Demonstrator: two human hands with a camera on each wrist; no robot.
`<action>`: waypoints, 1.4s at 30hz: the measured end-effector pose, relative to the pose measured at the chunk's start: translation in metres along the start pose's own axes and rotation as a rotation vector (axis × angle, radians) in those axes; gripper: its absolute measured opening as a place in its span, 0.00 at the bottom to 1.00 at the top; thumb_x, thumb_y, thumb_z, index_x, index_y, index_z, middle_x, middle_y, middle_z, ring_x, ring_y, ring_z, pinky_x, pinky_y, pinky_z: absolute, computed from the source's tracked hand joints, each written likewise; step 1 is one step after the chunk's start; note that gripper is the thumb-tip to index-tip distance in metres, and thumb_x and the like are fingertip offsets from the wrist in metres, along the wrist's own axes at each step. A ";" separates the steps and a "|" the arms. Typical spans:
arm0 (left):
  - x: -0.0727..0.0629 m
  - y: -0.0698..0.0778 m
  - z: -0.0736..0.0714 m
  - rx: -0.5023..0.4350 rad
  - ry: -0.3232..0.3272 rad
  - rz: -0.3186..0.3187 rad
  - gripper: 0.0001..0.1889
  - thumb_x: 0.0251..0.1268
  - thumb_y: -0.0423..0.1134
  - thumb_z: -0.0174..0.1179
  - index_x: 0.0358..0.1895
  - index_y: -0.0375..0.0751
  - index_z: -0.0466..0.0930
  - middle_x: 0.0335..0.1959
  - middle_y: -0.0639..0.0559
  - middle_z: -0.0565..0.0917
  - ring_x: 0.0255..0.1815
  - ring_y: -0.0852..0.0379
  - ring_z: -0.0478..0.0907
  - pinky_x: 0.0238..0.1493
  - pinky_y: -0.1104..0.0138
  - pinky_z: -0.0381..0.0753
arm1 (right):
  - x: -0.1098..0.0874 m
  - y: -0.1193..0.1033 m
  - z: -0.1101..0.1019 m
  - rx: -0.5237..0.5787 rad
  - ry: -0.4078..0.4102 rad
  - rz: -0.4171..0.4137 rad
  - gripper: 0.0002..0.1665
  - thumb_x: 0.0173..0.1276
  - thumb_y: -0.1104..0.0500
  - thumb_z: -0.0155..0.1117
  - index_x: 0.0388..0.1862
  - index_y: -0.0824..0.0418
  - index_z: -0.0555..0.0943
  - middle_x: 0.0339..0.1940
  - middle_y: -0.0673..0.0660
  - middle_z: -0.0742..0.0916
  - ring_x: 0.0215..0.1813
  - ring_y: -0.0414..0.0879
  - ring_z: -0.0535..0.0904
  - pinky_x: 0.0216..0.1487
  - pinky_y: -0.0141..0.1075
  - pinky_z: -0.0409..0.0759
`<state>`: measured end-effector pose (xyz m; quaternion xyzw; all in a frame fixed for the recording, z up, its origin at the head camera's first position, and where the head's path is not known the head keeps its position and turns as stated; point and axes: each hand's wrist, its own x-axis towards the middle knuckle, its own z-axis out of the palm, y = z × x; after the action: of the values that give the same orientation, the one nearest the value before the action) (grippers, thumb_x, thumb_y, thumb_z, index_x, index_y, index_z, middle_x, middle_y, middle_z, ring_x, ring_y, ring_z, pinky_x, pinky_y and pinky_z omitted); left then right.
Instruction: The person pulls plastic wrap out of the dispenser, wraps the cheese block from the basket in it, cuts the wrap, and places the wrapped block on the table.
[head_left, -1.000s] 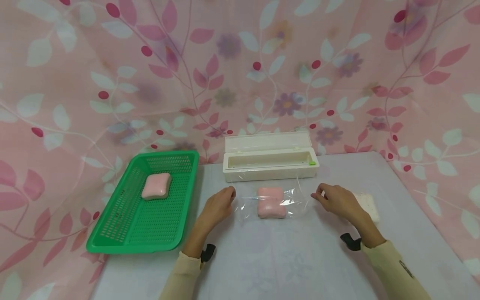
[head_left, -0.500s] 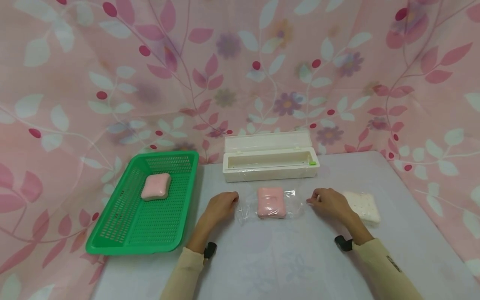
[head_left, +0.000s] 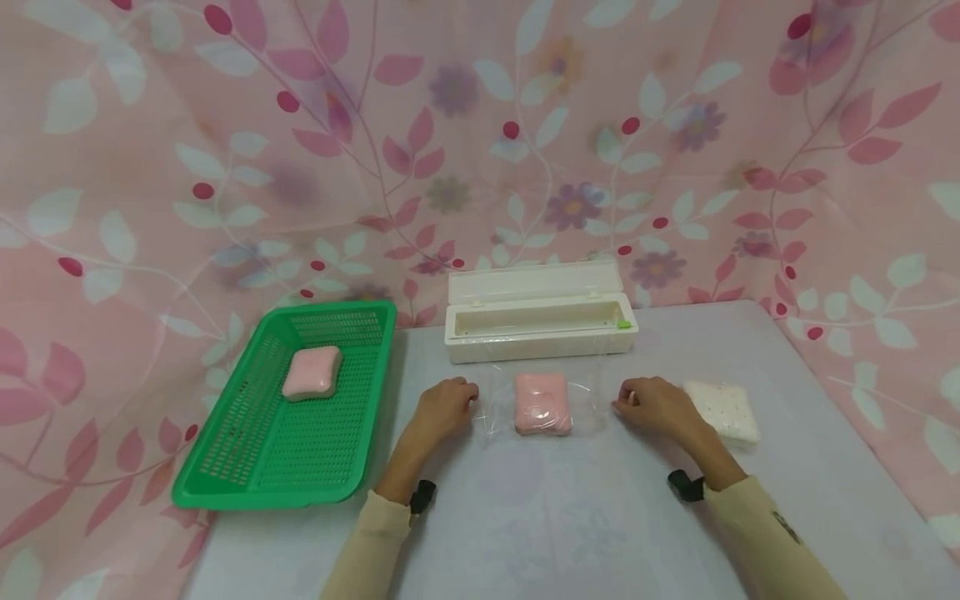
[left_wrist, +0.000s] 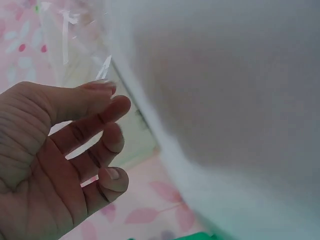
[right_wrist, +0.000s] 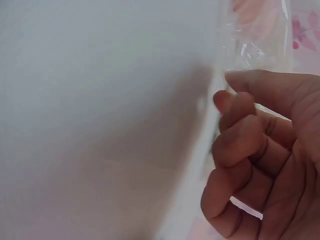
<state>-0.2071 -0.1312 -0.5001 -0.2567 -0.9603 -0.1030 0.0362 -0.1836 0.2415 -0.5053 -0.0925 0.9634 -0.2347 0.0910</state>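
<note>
"What do the wrist views add?"
"The fingers' inner sides; the head view, with both sleeves (head_left: pixel 367 542) cut off at the bottom edge, shows mostly backs of hands."
"And the grip?"
"Narrow. The left hand (head_left: pixel 444 408) and right hand (head_left: pixel 660 406) each pinch clear film (head_left: pixel 491 414) between thumb and forefinger, other fingers curled. The exact contact is hard to make out."
"Where's the pink soap (head_left: pixel 542 403)?"
"Centre of the head frame, under the film, whose edges fade against the table (head_left: pixel 525 533). Right of it, a white block (head_left: pixel 723 412) is partly hidden by the right hand."
"Further off?"
"At left, a green basket (head_left: pixel 277 506) holding a second pink bar (head_left: pixel 312 372); upper centre, a white box (head_left: pixel 542 346), lid (head_left: pixel 534 283) raised, before a flowered curtain (head_left: pixel 480 167)."
</note>
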 end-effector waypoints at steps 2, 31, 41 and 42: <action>-0.003 0.003 -0.006 0.031 0.034 -0.009 0.09 0.55 0.25 0.64 0.36 0.42 0.84 0.31 0.50 0.80 0.31 0.51 0.78 0.29 0.62 0.78 | -0.004 -0.003 -0.006 0.003 0.006 0.002 0.09 0.67 0.53 0.66 0.39 0.57 0.83 0.23 0.48 0.80 0.26 0.44 0.73 0.27 0.38 0.71; -0.010 0.072 0.005 -0.041 -0.026 0.096 0.25 0.50 0.45 0.76 0.49 0.49 0.73 0.22 0.60 0.75 0.23 0.61 0.70 0.22 0.69 0.67 | -0.017 -0.076 0.016 -0.136 0.015 -0.161 0.26 0.55 0.47 0.77 0.49 0.60 0.84 0.21 0.45 0.79 0.26 0.41 0.73 0.27 0.38 0.72; 0.000 0.076 0.019 -0.031 -0.073 0.096 0.21 0.56 0.37 0.72 0.44 0.49 0.68 0.20 0.59 0.72 0.21 0.61 0.67 0.23 0.69 0.66 | -0.003 -0.089 0.027 -0.205 -0.054 -0.147 0.21 0.55 0.49 0.78 0.44 0.58 0.86 0.35 0.54 0.87 0.36 0.48 0.80 0.37 0.45 0.77; 0.001 0.076 0.020 -0.019 -0.050 0.110 0.19 0.58 0.35 0.70 0.45 0.49 0.68 0.19 0.58 0.72 0.20 0.61 0.67 0.22 0.69 0.65 | -0.003 -0.089 0.026 -0.204 -0.040 -0.153 0.19 0.55 0.50 0.77 0.43 0.58 0.86 0.35 0.53 0.87 0.35 0.48 0.79 0.36 0.44 0.76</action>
<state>-0.1697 -0.0620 -0.5054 -0.3119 -0.9444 -0.1034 0.0154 -0.1633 0.1531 -0.4865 -0.1792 0.9703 -0.1401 0.0820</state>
